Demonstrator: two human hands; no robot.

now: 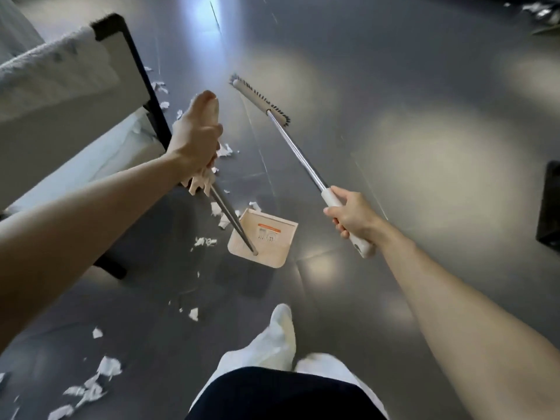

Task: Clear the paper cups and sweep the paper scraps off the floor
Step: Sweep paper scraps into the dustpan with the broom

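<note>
A hasty stroke could flick the light paper scraps [91,386], strewn at left along the chair [60,86] from near to far, under its frame or past the dustpan [266,244] at centre; the left hand [197,137] grips the pan's pole, the right hand [351,215] wraps the broom [297,150] grip; the broom's long axis runs near right to far left, head pointing away.

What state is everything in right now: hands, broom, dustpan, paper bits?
Paper scraps: scattered on the floor, unswept.
Broom: head out ahead, clear of the scraps.
Dustpan: no scraps inside.
Left hand: grips the dustpan's handle.
Right hand: grips the broom's white grip.
</note>
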